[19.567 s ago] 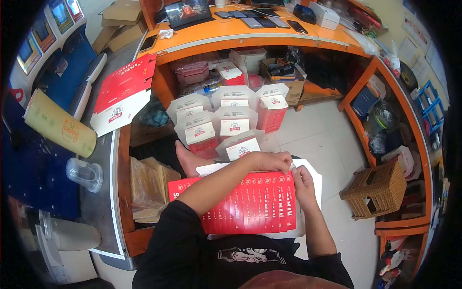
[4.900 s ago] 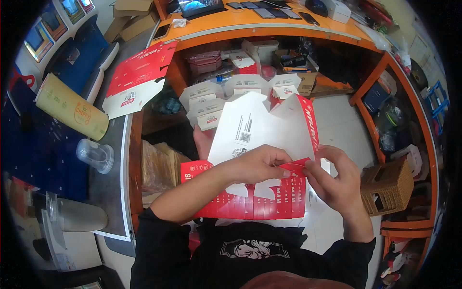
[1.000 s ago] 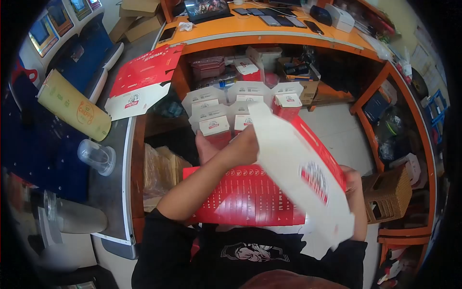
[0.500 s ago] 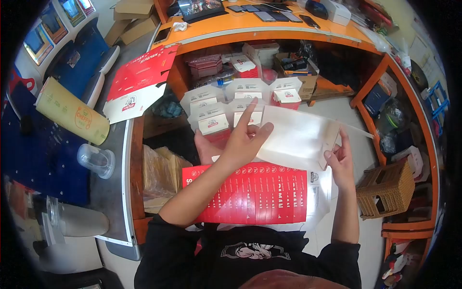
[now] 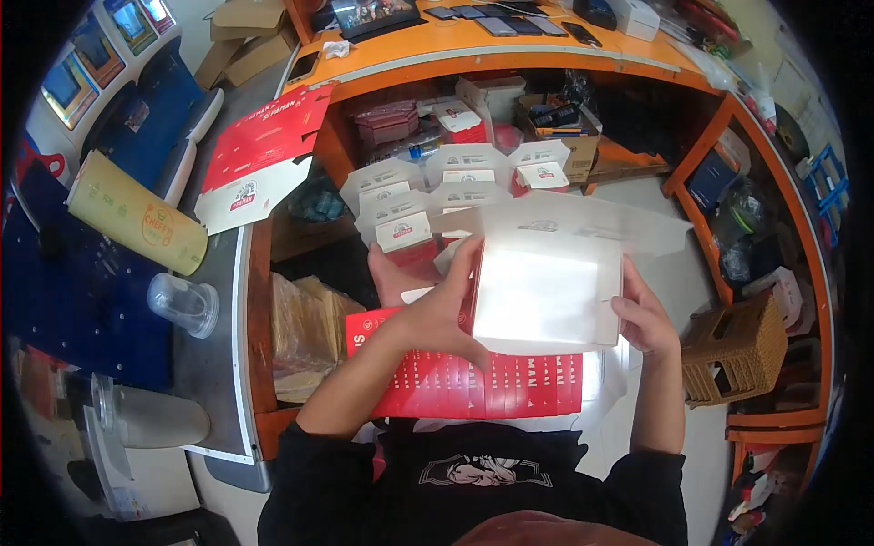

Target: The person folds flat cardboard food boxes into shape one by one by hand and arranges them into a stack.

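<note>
Between my hands is a cardboard food box, its white inside facing me and its wide lid flap standing up at the far side. My left hand grips the box's left wall, thumb low at the near corner and fingers behind. On the right wall, my right hand is closed with the thumb against the outside near the front. Below the box, a fanned stack of red printed carton sheets lies across my lap. Several folded red-and-white boxes with raised flaps stand just beyond.
To the left, a grey counter carries a flat red carton, a yellow cup stack and clear plastic cups. An orange desk with phones runs along the back. A wicker basket stands at right.
The flat-looking white carton now has raised walls as an open box. My left hand has moved from pointing over its edge to gripping the left side; my right hand still holds the right side.
</note>
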Motion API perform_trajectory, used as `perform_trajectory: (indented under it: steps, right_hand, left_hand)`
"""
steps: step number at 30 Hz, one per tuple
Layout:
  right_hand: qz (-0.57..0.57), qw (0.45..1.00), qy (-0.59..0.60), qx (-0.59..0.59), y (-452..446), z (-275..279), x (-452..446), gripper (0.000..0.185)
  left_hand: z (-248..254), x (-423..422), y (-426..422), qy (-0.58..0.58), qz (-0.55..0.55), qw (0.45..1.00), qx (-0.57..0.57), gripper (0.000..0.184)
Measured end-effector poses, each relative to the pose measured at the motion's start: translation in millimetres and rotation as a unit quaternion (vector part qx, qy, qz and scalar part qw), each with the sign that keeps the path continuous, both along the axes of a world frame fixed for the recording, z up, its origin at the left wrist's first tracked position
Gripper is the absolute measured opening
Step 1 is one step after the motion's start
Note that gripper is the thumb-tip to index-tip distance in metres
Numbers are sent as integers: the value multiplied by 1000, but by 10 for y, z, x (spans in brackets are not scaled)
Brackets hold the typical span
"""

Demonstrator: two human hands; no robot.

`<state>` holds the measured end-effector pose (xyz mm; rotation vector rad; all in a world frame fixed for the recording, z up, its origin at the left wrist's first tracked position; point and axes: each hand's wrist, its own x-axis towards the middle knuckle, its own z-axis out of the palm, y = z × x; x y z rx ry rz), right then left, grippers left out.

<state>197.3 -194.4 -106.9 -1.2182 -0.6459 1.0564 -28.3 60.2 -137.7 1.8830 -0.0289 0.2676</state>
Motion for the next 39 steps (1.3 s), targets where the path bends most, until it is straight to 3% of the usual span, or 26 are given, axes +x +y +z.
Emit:
perform_trajectory:
  steps: [2, 5, 8, 11, 14, 17, 20, 23, 26, 32, 34, 37, 39]
  right_hand:
    - [-21, 998, 55, 16, -17, -24, -9, 71]
    - [-9, 998, -43, -48, -16, -91, 77, 65]
    - [-31, 998, -45, -14, 52, -40, 13, 68]
    - [-72, 996, -40, -36, 74, -32, -9, 88]
    - [38, 967, 89, 236, 46, -257, -77, 111]
    - [-4, 991, -63, 119, -67, -444, -82, 127]
    - [-21, 996, -66, -49, 8, -202, -289, 134]
    - [-34, 999, -23, -19, 64, -214, -377, 127]
    - [-31, 997, -55, 33, 48, -261, -354, 126]
    - [-59, 998, 25, 19, 66, -163, -449, 128]
    - [-67, 997, 23, -8, -4, -205, -435, 132]
    - [-161, 985, -64, 23, -93, -185, -431, 135]
    - [-217, 938, -263, -67, -346, -215, -433, 136]
  left_hand:
    - [143, -7, -129, 38, 37, 998, -37, 152]
    - [184, 9, -184, 42, 44, 992, -111, 155]
    - [104, -27, -210, -39, 59, 993, 96, 152]
    - [221, -19, -248, -41, 101, 978, 180, 148]
    - [212, -20, -217, -61, 109, 986, 111, 137]
    - [125, 50, -228, -70, 98, 989, -83, 130]
    - [158, 48, -269, -80, 107, 989, -65, 130]
    - [196, 64, -284, -97, 127, 985, -59, 133]
    - [133, 130, -396, -141, 132, 964, -181, 133]
    - [375, 154, -389, -95, 134, 969, -186, 136]
    - [372, 196, -321, -82, 155, 975, -134, 135]
    - [463, 361, -269, -75, 135, 976, -157, 131]
    - [522, 470, -213, -92, 70, 970, -213, 121]
